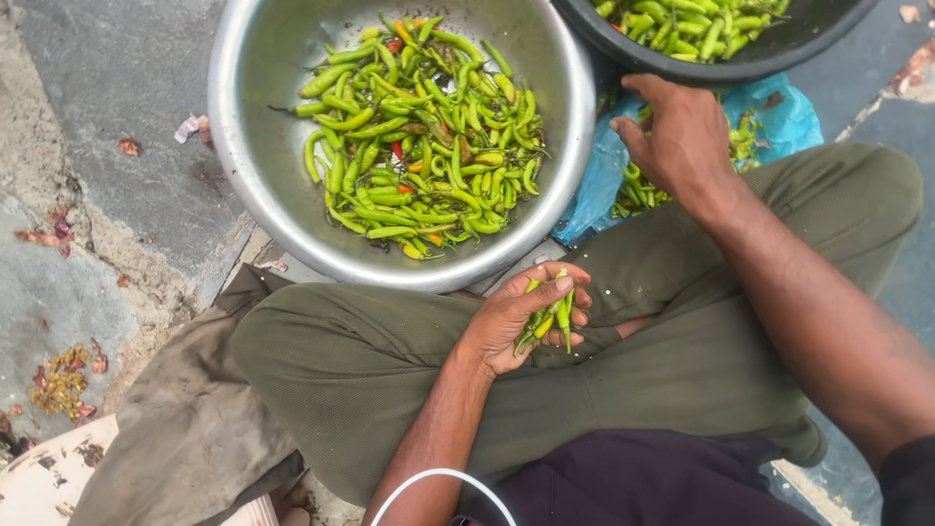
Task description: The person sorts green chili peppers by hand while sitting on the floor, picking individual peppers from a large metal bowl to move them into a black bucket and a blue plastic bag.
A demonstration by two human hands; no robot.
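Seated cross-legged on a grey stone floor [117, 88], sorting slender green chilli peppers by hand. Left hand [526, 317] curled half shut, palm up over the lap, cradling a small bundle of green chillies [547, 314] between fingers and thumb. Right hand [677, 136] stretched forward, fingers bent and spread over a loose pile of green chillies [638, 190] lying on a crumpled blue plastic bag [789, 117]; fingertips hidden behind the hand, so no telling whether anything is pinched. Just ahead of the knees, a wide round steel bowl [253, 136] holding a heap of green chillies, a few red and orange ones among them [419, 136]. Beyond the right hand, a dark round basin [769, 49], also filled with green chillies. Olive-green trousers [390, 360] across the lower frame. Step in hand, by the look of it: gathering a handful from the bag while keeping hold of the bundle already collected. Next move likely calling for a sure pinch on thin, slippery pods without loosening the left-hand grip.
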